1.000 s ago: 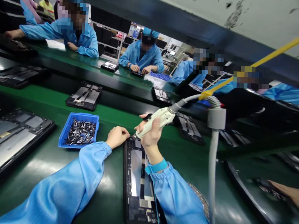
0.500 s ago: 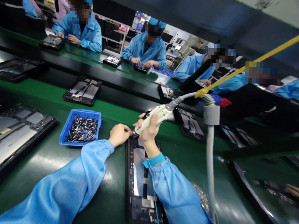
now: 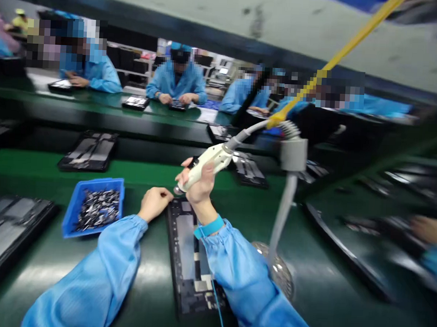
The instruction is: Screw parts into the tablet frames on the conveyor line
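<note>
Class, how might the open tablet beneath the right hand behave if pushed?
The open tablet would probably slide rather than tip, lying flat on the shiny table. It seems stiff, as its left edge runs straight. Its exposed insides could be fragile.

One head view, mine: forward and down, close on left hand (image 3: 155,205) and right hand (image 3: 201,188), green surface (image 3: 149,287) below.

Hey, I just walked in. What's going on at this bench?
A person in blue sleeves grips a corded electric screwdriver in the right hand, its tip near the top-left corner of an opened tablet. The left hand is at that corner, fingertips together; whether they hold anything is unclear. Left of it sits a blue bin of small parts. Opposite, a co-worker handles another device.
</note>
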`<action>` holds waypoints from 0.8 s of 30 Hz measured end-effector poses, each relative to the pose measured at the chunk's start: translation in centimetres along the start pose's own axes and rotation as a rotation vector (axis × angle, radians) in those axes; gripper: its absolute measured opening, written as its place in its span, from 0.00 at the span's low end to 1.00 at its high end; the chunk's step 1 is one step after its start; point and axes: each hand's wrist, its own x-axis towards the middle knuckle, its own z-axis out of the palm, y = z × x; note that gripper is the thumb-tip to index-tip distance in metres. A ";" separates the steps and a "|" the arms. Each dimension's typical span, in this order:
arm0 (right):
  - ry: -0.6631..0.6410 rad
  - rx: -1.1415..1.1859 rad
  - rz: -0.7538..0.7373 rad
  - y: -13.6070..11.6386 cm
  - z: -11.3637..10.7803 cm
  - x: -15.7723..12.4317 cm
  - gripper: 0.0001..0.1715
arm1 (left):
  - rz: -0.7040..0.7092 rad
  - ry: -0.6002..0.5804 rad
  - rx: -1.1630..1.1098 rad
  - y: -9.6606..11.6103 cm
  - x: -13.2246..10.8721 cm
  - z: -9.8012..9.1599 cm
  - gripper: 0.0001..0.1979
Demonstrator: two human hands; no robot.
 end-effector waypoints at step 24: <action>0.443 -0.742 -0.116 -11.5 -25.3 -3.7 0.25 | 0.840 0.019 0.749 -0.7 -4.1 3.1 0.29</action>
